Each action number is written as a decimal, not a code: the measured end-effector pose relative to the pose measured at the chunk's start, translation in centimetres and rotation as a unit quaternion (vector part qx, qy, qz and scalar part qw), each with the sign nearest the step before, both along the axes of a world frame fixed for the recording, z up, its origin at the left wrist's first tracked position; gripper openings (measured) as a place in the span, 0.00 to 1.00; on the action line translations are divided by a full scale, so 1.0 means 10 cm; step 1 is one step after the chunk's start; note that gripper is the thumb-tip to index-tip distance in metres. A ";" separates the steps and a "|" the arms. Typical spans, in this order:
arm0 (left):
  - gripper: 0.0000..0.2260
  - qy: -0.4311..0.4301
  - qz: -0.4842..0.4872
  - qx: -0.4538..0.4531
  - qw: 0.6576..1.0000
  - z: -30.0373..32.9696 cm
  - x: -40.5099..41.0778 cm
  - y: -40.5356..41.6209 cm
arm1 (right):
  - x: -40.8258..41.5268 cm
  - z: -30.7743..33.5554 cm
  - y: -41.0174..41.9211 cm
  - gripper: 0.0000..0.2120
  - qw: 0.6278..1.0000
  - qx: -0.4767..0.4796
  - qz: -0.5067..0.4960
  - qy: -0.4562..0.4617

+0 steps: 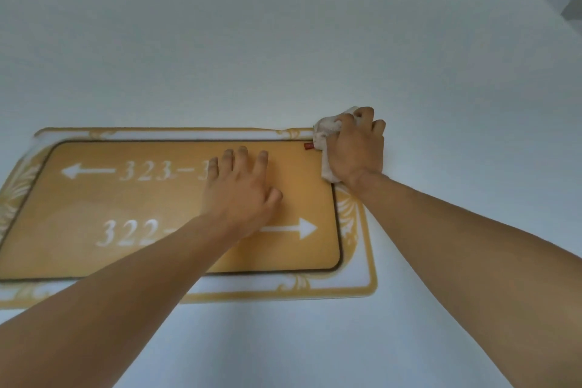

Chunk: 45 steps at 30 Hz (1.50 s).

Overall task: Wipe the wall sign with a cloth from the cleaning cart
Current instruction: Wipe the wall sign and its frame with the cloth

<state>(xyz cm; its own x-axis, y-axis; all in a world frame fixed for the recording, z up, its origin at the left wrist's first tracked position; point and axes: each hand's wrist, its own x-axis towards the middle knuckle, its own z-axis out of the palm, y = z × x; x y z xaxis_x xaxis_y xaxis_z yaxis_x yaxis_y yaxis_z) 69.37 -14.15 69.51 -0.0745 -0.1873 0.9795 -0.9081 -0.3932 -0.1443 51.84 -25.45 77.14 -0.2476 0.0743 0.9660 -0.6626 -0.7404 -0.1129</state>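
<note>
A gold wall sign (94,198) with white arrows and room numbers hangs on a white wall, framed by a white border with gold ornament. My left hand (242,186) lies flat on the sign's middle, fingers spread, covering part of the numbers. My right hand (356,145) is closed around a crumpled white cloth (326,131) with a small red tag, pressed against the sign's upper right corner. The cleaning cart is out of view.
Plain white wall (283,41) surrounds the sign on all sides. A wall corner runs down at the far right, with a dim grey shape (573,8) at the right edge. My forearms cross the lower half of the view.
</note>
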 end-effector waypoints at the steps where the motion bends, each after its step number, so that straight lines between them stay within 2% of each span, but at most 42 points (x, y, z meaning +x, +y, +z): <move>1: 0.33 0.001 -0.002 0.002 1.000 -0.02 0.03 -0.02 | 0.01 0.01 -0.02 0.18 1.000 0.010 -0.016 0.007; 3: 0.32 0.002 -0.009 -0.001 1.000 -0.04 0.08 -0.07 | 0.01 0.03 -0.06 0.22 0.998 0.027 -0.038 0.030; 5: 0.30 0.001 -0.013 -0.013 1.000 -0.05 0.09 -0.13 | -0.04 0.06 -0.09 0.22 0.998 0.036 -0.038 0.046; 12: 0.29 0.011 -0.050 -0.050 0.997 -0.08 0.06 -0.30 | -0.11 0.04 -0.09 0.21 0.995 0.069 0.061 0.031; 16: 0.28 -0.002 -0.073 -0.048 0.996 -0.18 -0.02 -0.35 | -0.16 -0.15 -0.05 0.21 0.992 0.094 0.080 0.027; 24: 0.28 -0.046 -0.048 0.000 0.998 -0.59 -0.14 -0.32 | -0.15 -0.78 0.05 0.21 0.991 0.123 0.041 0.037; 31: 0.28 -0.039 -0.047 0.033 0.998 -1.08 -0.06 -0.12 | -0.15 -1.51 0.17 0.21 0.984 0.175 0.006 0.044; 36: 0.26 -0.030 -0.043 0.043 0.998 -1.52 0.09 0.06 | -0.12 -2.11 0.27 0.20 0.975 0.218 0.015 0.038; 41: 0.29 -0.014 -0.023 0.078 0.997 -1.86 0.17 0.18 | -0.12 -2.48 0.33 0.20 0.965 0.255 0.023 0.052; 45: 0.29 -0.011 0.004 0.100 0.995 -1.86 0.20 0.30 | -0.18 -2.62 0.37 0.16 0.960 0.262 0.066 0.071</move>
